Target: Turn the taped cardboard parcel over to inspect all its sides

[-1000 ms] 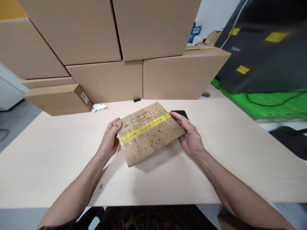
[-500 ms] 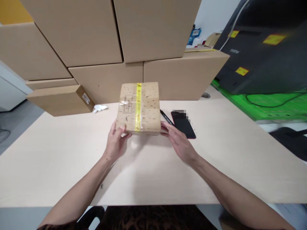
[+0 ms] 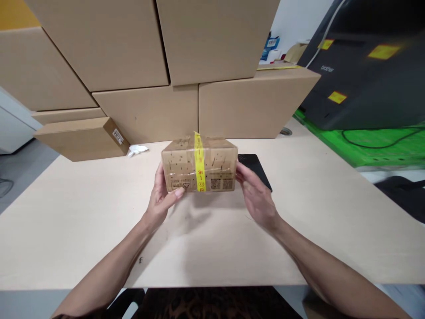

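A brown cardboard box [image 3: 181, 164] with dark marks and a strip of yellow tape is held a little above the pale table [image 3: 206, 248], one printed side facing me. My left hand [image 3: 160, 195] grips its left side, the thumb on the lower front edge. At the right side, my right hand [image 3: 257, 192] holds the box with its fingers against the side face. Just beyond that hand a dark phone [image 3: 255, 166] lies on the table, partly hidden by the hand.
Large cardboard boxes [image 3: 212, 48] are stacked along the back. A flat box [image 3: 76, 139] and a crumpled white wrapper [image 3: 137, 149] lie at the back left. To the right, a dark Brother case [image 3: 358, 84] stands on a green surface [image 3: 375, 146].
The box has tipped, so its printed side now faces me instead of its broad top. The right hand has moved slightly right, and the black pen is now hidden.
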Available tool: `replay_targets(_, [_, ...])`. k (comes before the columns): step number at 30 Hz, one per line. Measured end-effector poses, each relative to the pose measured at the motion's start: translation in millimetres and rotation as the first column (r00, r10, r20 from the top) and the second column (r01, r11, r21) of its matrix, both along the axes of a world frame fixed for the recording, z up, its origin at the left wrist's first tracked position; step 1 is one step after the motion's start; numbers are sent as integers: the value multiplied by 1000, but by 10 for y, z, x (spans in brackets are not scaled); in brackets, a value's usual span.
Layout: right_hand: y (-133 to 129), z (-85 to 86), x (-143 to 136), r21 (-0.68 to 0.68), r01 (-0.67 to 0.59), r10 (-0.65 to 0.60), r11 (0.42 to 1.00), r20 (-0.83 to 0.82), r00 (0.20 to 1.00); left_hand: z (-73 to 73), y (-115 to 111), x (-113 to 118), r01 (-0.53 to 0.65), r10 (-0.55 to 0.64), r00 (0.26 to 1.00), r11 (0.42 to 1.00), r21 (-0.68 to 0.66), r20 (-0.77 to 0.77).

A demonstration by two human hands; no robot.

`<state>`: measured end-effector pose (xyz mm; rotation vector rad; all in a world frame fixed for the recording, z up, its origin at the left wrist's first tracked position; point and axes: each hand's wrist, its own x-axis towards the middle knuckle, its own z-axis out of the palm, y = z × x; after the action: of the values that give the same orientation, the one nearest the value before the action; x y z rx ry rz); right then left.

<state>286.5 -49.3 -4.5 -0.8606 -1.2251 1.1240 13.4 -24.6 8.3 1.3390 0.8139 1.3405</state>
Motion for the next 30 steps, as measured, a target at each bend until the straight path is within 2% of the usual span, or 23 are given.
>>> replay_targets(3, [-19, 79, 58, 172, 108, -93, 979, -93, 991, 49, -24, -72, 34, -23, 999, 961, 276, -40])
replay_targets(5, [-34, 171, 103, 213, 171, -143, 962, -140, 980, 110, -38, -97, 49, -31, 998, 919, 391, -52])
replay_targets(7, [-38, 258, 131, 245, 220, -180, 944, -174, 968, 169, -50, -111, 68, -33, 996, 885, 461, -85])
replay_targets(9, [-19, 304, 134, 239, 217, -175, 946, -186, 967, 206, -56, -127, 111, -51, 989, 868, 484, -136])
replay_targets(13, [41, 278, 92, 166, 56, -30, 985, -154, 988, 224, -72, -165, 201, -112, 966, 891, 407, -232])
replay_targets(16, [49, 255, 70, 118, 0, 14, 993, -117, 993, 221, -111, -160, 209, -71, 935, 902, 378, -346])
replay_targets(19, [51, 243, 65, -45, -5, 1, 999, -89, 996, 169, -129, -112, 138, -24, 912, 958, 251, -409])
replay_targets(22, [100, 187, 58, -254, 8, -27, 967, -73, 997, 56, -59, -76, 85, -85, 930, 996, -15, -358])
replay_targets(26, [208, 73, 68, -416, 57, -65, 908, -6, 998, -18, 96, -167, 154, -229, 931, 953, -262, -285])
replay_targets(30, [237, 58, 126, -420, 134, -55, 898, 196, 979, 144, 146, -379, 113, -258, 865, 936, -333, -431])
